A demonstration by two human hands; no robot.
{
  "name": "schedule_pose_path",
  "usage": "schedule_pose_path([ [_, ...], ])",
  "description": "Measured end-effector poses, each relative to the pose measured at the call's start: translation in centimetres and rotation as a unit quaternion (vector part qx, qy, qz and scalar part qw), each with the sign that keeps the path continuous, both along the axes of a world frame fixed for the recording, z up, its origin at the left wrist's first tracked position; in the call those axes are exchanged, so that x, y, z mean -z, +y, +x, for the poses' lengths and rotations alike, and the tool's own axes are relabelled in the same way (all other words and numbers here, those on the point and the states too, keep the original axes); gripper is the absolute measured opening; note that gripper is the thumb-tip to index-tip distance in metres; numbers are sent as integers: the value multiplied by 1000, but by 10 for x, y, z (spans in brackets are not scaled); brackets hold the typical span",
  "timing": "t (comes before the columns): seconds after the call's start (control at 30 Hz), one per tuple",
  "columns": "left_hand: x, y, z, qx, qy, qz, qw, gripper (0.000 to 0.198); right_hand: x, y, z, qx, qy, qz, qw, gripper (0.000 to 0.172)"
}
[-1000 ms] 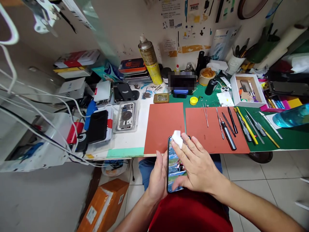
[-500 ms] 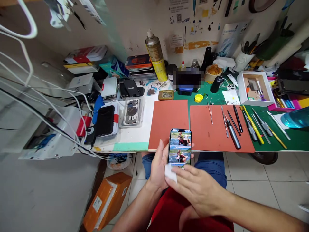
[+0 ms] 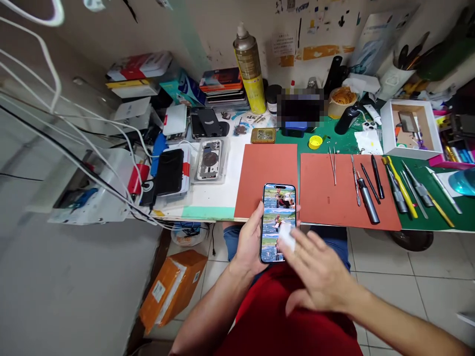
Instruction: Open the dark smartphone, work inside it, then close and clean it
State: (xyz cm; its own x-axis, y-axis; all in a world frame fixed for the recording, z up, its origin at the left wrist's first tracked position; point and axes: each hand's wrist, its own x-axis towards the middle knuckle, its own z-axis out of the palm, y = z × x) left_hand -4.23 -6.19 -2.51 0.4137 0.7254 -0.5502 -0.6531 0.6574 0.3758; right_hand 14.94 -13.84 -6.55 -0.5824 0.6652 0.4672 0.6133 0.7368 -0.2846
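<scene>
Here, the left hand [image 3: 248, 242] grips a smartphone [image 3: 279, 207] over the lap, just off the bench edge, its glossy screen facing up. The blurred right hand [image 3: 319, 277] pinches a soft white cloth [image 3: 286, 237] against the glass. Beyond lie a smooth rust-red mat [image 3: 265, 170] and slim steel tweezers [image 3: 332, 165] on a second mat [image 3: 315, 198].

A phone repair workshop: a cluttered bench holds orange-red silicone mats [image 3: 319, 207] and a green cutting mat [image 3: 426, 220] laid with tweezers [image 3: 332, 165] and precision screwdrivers [image 3: 397, 195]. A stripped phone housing [image 3: 210, 165] sits in a clear tray, beside a tall spray can [image 3: 248, 64].
</scene>
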Motion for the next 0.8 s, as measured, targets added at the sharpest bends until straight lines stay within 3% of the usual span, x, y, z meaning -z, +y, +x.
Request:
schedule_pose_path([
  [0.07, -1, 1, 0, -18, 5, 5, 1000, 60, 1, -6, -1, -25, 13, 14, 1000, 92],
  [0.2, -3, 3, 2, -36, 9, 5, 999, 57, 8, -14, -20, 36, 19, -1, 999, 91],
  [0.37, -2, 2, 0, -26, 6, -18, 999, 59, 15, -19, -49, 30, 78, 16, 996, 85],
  [0.5, 2, -1, -7, -13, -11, -5, 1000, 61, 10, -16, -24, 23, 15, 26, 999, 83],
  [0.63, 7, -10, -7, 45, -43, -6, 998, 63, -4, 18, 12, -39, -13, 66, 997, 88],
  [0.73, 8, -17, -4, 52, -59, -3, 997, 59, -14, 47, 20, 37, -34, 40, 998, 101],
  [0.8, 7, -19, -3, 46, -64, -2, 997, 57, -17, 53, 15, 27, -46, 38, 998, 105],
])
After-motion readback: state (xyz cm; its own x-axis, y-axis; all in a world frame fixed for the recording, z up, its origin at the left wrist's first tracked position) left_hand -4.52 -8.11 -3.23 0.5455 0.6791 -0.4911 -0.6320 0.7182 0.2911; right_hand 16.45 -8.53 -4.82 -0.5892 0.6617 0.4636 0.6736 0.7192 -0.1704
